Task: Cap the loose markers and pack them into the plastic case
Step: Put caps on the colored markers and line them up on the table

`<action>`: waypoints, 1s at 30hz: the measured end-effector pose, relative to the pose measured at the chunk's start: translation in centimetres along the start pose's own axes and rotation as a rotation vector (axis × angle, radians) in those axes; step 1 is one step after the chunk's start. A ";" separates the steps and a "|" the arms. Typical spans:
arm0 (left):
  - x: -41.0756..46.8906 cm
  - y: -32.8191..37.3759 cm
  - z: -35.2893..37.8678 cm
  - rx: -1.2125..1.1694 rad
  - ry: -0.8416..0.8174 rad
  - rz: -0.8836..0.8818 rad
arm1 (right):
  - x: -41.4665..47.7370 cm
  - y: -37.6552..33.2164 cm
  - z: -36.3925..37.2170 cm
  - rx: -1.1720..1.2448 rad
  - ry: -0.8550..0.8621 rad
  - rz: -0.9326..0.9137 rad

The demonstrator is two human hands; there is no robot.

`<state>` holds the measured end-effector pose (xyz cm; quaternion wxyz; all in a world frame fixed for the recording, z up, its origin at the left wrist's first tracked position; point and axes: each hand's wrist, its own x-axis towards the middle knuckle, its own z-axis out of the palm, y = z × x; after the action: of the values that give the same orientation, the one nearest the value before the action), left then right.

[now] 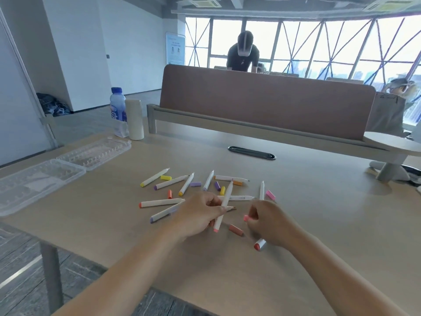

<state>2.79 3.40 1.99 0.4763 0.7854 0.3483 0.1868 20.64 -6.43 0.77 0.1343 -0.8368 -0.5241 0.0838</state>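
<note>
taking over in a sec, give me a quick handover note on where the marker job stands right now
Left hand: grips a pink-ended marker.
Right hand: fingers pinch a pink cap beside that marker. A red-ended marker pokes out under the hand; I can't tell whether it is held.
Case: open at the left of the table, looks empty.
Done: nothing packed yet.
Left: loose markers and caps lie scattered mid-table. Cap each one, then load the case.
</note>
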 end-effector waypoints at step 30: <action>-0.7 0.3 -0.1 0.230 -0.083 0.053 | -2.3 -1.1 -3.2 0.854 0.153 0.042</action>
<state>2.35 2.87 2.27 0.3918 0.8510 0.3264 0.1253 19.62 -8.46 4.17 0.5050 -0.7204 -0.4140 0.2337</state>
